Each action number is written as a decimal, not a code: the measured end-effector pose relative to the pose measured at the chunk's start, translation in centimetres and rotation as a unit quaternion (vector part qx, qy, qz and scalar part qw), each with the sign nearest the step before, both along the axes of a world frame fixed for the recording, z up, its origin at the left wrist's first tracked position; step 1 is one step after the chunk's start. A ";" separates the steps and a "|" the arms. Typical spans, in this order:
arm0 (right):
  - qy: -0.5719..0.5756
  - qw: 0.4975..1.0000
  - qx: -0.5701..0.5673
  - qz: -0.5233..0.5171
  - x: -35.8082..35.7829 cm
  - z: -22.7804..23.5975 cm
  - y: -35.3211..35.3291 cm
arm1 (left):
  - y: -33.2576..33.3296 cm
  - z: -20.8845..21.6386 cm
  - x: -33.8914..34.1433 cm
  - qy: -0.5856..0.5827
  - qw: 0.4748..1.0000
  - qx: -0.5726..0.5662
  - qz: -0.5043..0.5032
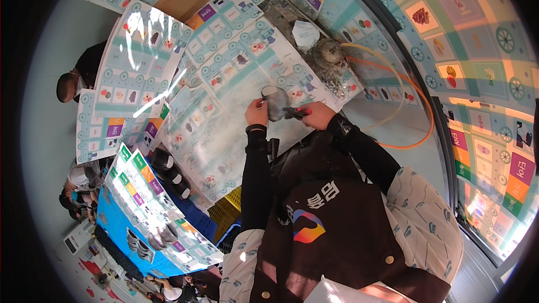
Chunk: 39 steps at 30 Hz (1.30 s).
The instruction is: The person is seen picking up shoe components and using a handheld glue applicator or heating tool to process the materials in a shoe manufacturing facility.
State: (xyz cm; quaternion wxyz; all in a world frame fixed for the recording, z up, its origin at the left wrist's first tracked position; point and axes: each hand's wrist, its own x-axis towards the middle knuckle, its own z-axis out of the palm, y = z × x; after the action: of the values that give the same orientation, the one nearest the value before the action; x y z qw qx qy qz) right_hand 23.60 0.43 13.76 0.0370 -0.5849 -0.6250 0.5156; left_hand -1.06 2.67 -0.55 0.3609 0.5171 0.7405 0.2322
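Note:
Over the pale, dusty worktop, a dark grey, rounded, shoe-shaped piece (275, 104) with a lighter patch at its far end lies between my hands. My left hand (256, 113) is closed at its left edge, fingers pinched against it. My right hand (319, 115) wraps round a small black-and-red handled tool (297, 113), whose dark front end reaches to the piece's right side. Its exact kind is not clear, as my fingers cover part of the handle. Black sleeves cover both forearms.
Printed sheets cover the worktop (224, 151) and walls. Back right are a crumpled white bag (305, 35), a dusty round object (330, 51) and an orange hose (418, 87). Left are black shoe-shaped pieces (163, 160), a yellow crate (223, 217), a blue table (112, 213) and people.

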 end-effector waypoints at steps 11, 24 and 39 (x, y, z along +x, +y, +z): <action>0.100 0.988 -0.013 -0.115 -0.4 -5.5 2.8 | -0.3 -1.2 -3.4 -0.102 0.992 -0.044 0.057; 0.088 0.994 0.062 -0.026 -0.6 -8.3 4.1 | -2.2 -1.4 -7.4 -0.135 0.977 -0.079 0.144; 0.260 0.938 -0.062 -0.218 5.7 -3.2 1.8 | 1.8 -3.1 -1.3 0.140 0.937 -0.182 0.264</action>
State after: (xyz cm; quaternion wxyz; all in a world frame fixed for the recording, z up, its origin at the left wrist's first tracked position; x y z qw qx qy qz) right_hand 29.33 2.23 10.53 0.2734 -0.5534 -0.4172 0.6671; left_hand -2.41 4.49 -3.60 0.2671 0.2558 0.9231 0.1055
